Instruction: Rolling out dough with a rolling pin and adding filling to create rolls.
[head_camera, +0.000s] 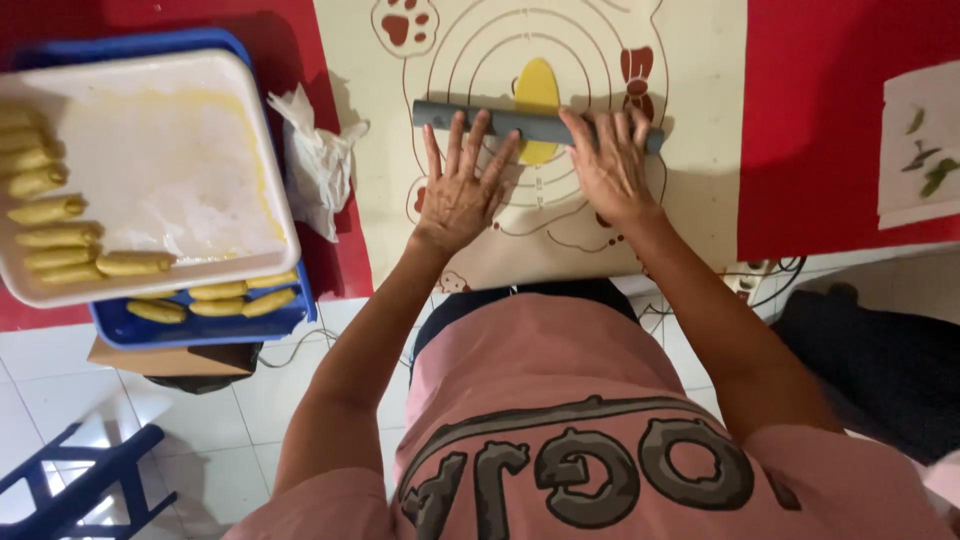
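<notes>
Head view: left hand (460, 190) and right hand (610, 160) flat, fingers spread, pressing grey rolling pin (535, 125) over yellow dough (537, 92), upper centre, on baking mat (690, 60). Dough likely soft, tearable; pin stiff, best pressed near its ends.

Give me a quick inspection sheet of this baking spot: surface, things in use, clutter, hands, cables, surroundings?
Surface: red table with a cream baking mat printed with circles.
Job's things: grey rolling pin lying across a yellow dough piece on the mat.
Clutter: crumpled plastic bag beside the mat; white tray holding rolled dough pieces, stacked on a blue tray with more rolls; a paper with green leaves at the far right.
Hands: left hand and right hand lie flat, fingers spread, pressing on the rolling pin.
Cables: a thin cable hangs below the table edge at right.
Surroundings: white tiled floor, blue stool, pink shirt.
</notes>
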